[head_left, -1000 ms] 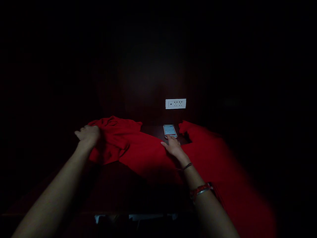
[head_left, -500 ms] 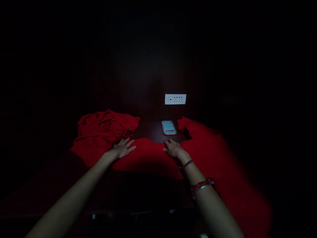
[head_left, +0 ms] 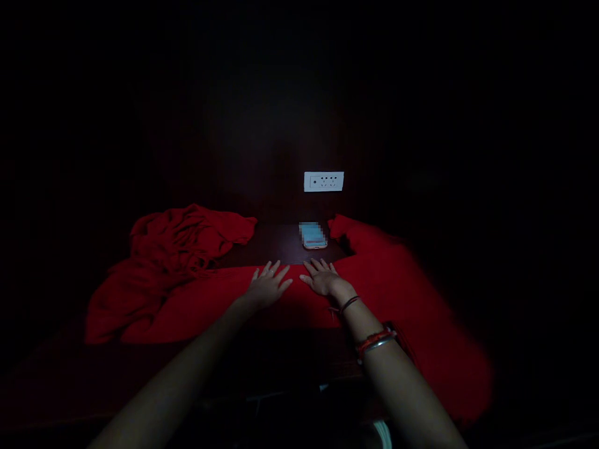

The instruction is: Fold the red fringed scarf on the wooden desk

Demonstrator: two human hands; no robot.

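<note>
A long red cloth (head_left: 201, 305) lies across the dark table, flat in the middle and bunched into folds at the left. My left hand (head_left: 269, 287) rests on its flat middle strip, palm down with fingers spread. Close beside it on the same strip lies my right hand (head_left: 322, 279), also flat, its fingertips at the cloth's far edge. Neither hand grips anything. Just beyond the right fingertips is a phone (head_left: 313, 236) with a lit, partly blurred screen. Bracelets circle my right wrist and forearm.
A white wall socket (head_left: 324, 181) sits on the dark wall behind the phone. More red cloth (head_left: 421, 312) spreads to the right and drops toward the lower right. The table's front edge is dim, with a pale bundle (head_left: 382, 434) below it.
My left hand has come from the bunched left side onto the flat strip, then slid right toward my right hand. My right hand has drawn back from the phone onto the cloth.
</note>
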